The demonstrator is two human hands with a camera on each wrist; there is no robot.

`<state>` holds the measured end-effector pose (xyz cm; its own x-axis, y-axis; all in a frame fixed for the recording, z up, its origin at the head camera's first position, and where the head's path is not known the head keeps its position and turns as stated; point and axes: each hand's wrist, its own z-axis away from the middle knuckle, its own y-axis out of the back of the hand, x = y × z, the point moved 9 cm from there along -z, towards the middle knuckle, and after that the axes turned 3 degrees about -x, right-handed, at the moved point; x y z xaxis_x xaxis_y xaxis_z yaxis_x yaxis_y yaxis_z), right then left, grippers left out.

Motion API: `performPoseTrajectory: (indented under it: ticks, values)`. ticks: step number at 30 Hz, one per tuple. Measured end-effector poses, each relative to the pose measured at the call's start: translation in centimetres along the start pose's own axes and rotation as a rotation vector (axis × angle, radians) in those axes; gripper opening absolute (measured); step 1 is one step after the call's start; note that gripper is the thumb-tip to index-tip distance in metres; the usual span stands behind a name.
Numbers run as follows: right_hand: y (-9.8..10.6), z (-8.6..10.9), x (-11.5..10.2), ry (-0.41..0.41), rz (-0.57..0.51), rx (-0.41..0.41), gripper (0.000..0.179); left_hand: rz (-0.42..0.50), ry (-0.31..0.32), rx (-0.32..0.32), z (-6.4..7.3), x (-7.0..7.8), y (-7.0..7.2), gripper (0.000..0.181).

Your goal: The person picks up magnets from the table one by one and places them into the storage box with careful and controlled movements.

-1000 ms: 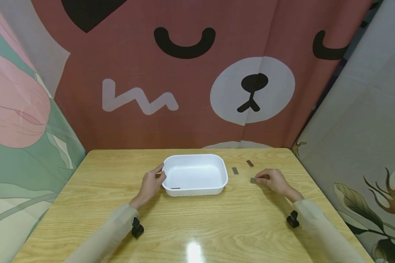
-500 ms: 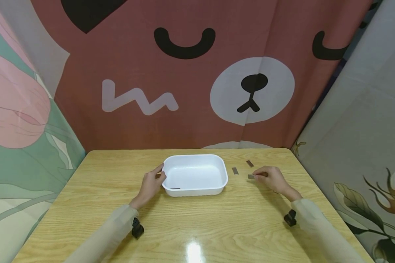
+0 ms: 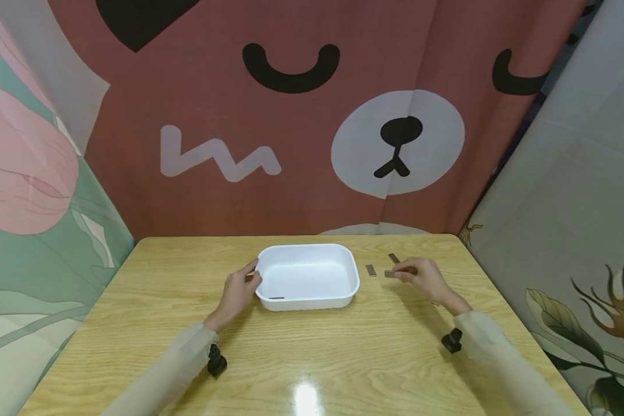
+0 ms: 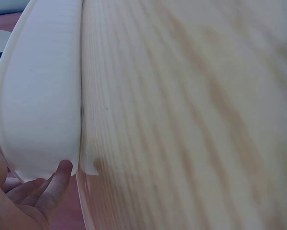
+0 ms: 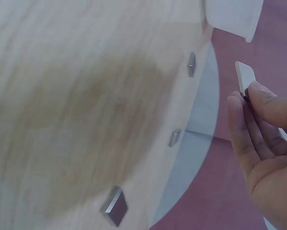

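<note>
A white plastic basin stands on the table, with a small dark flat piece inside by its near left corner. My left hand holds the basin's left end; the left wrist view shows fingertips against its outer wall. Between thumb and fingers, my right hand pinches a small flat rectangular metal piece above the table, to the right of the basin. Two similar pieces lie close by: one piece nearer the basin, another piece just behind the hand. A third loose piece shows in the right wrist view.
The wooden table ends at a rear edge against a reddish-brown curtain with a bear print. Patterned cloth hangs on the left and right. Each wrist wears a small black device, such as the left one.
My right hand has moved left and slightly away from me with the metal piece, towards the basin. The left hand and the basin have stayed put.
</note>
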<state>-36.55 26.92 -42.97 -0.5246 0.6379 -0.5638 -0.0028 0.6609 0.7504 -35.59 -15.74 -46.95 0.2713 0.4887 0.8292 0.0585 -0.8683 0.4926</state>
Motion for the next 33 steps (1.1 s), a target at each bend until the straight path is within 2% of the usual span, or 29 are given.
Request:
performPoseTrajectory:
  ticks: [5,12,18,33]
  values:
    - [0.7,-0.6,-0.6,0.019,0.007,0.029,0.015,-0.005,-0.020,0.012,-0.1,0.2,0.0,0.045]
    - [1.1,-1.5,-2.3,0.082,-0.013,0.046,0.016,-0.003,-0.007,0.003,-0.2,0.0,0.1,0.045]
    - [0.3,-2.2,-3.2,0.068,-0.060,0.020,0.014,-0.001,-0.005,-0.009,-0.1,0.0,0.0,0.046]
    - [-1.4,-3.7,-5.9,0.107,-0.062,-0.017,0.015,-0.006,0.009,-0.014,-0.1,-0.2,-0.1,0.047]
